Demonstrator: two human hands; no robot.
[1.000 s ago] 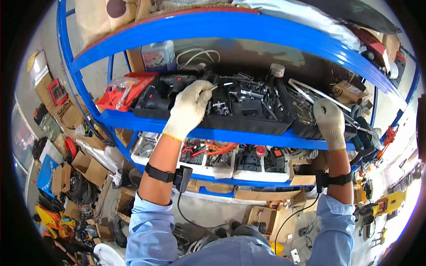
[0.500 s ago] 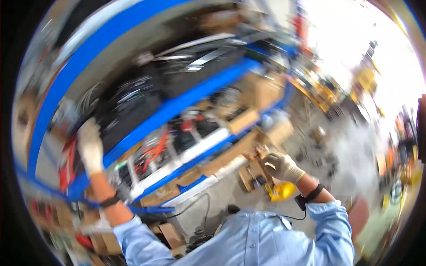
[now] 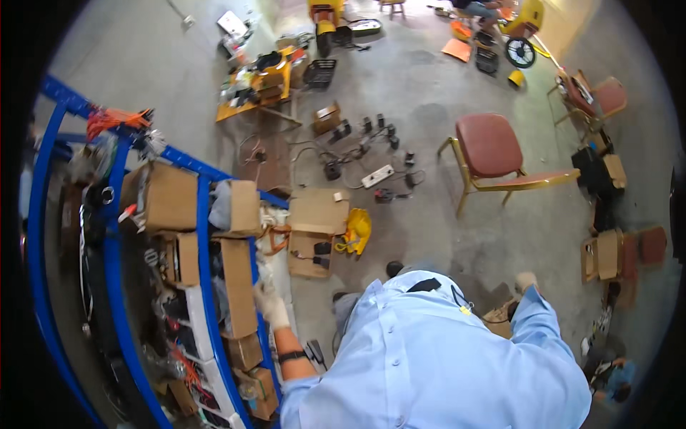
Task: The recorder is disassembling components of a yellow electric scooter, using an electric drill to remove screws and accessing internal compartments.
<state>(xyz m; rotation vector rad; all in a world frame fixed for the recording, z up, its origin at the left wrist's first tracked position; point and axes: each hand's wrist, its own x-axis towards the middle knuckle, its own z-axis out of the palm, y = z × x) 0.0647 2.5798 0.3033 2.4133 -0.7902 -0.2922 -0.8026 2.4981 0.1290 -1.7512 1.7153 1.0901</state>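
Note:
My left hand (image 3: 271, 306), in a white work glove, is low on my left beside the blue shelf rack (image 3: 209, 264). Its fingers, slightly blurred, look loosely stretched out with nothing in them; whether they touch the rack I cannot tell. My right hand (image 3: 527, 281), also gloved, is out to my right, above the floor. Its fingers are too small and hidden to read, and no held thing shows. Below it is a brown cardboard box (image 3: 498, 327), partly covered by my sleeve. Near my left hand, an open cardboard box (image 3: 309, 247) with black parts lies on the floor.
A yellow bag-like thing (image 3: 357, 232) lies beside the open box. Ahead, cables, black adapters and a white power strip (image 3: 377, 176) spread over the floor. A red chair (image 3: 489, 146) stands ahead right. Farther off are a cluttered table (image 3: 279, 93) and a seated person (image 3: 480, 10).
My view has swung from the rack to the open floor on the right. My left hand has come off the rack's upper level and down; my right hand has moved away from the open box.

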